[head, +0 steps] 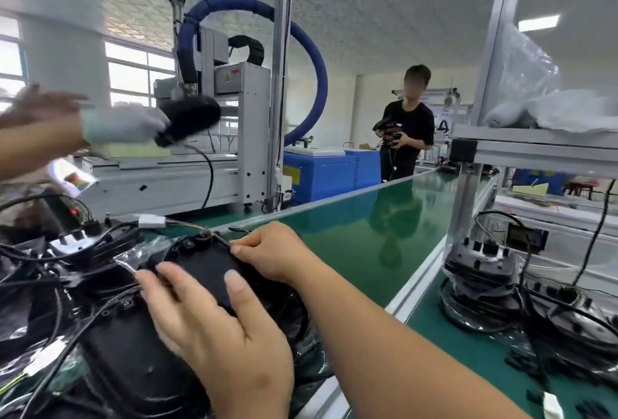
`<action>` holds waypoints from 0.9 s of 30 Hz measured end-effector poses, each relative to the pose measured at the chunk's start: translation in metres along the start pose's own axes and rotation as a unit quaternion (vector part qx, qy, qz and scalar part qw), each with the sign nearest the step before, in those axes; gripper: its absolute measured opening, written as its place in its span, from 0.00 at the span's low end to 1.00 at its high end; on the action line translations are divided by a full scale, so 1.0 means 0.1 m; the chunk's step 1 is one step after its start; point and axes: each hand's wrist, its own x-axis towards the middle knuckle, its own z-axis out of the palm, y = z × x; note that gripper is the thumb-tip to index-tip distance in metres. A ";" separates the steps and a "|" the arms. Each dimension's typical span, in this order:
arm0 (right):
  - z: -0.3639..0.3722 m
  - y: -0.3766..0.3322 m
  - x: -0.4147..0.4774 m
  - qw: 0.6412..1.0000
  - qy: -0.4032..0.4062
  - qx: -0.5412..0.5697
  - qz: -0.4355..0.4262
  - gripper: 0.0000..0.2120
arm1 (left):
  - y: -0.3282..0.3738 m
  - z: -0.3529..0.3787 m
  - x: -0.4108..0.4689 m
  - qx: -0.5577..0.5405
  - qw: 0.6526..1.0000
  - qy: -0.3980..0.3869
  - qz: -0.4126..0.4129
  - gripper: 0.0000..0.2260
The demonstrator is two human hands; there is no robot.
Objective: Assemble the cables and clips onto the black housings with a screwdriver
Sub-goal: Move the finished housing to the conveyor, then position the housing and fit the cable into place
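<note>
The right hand (267,253) is closed in a pinch, thumb and forefinger clamped on a thin cable (224,242) at the far edge of the housing (207,268). The left hand (217,335) lies spread over the housing's near side, fingers fairly straight and thumb laid along the top, pressing rather than gripping.

The step looks like routing the cable into place before any clip is screwed down; no screwdriver is in view. To do it well, the pinch should probably stay close to the cable's end, so the slack can be led along the housing's rim without kinking. The left hand should bear down firmly, since the housing does not sit flat on the table (368,234). It rests on a pile (127,368) of other housings, plastic wrap and loose cables at the table's left end, and could rock or slide. The neighbouring cables could be mistaken for the one in hand.

Further left, a blurred gloved hand (123,125) holds another black part (190,117) well above the table.
</note>
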 end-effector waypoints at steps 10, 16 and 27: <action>-0.41 0.41 -0.24 0.981 0.125 0.109 0.097 0.25 | 0.13 -0.12 -0.27 0.056 0.975 0.004 0.215 0.27; -1.13 1.33 -0.95 0.933 0.271 0.106 0.213 0.20 | 0.45 0.17 -0.92 -0.036 0.952 -0.180 0.246 0.25; -1.88 2.50 -1.99 0.837 0.388 0.125 0.366 0.22 | 0.61 1.94 -1.53 0.002 0.826 -0.562 -0.028 0.26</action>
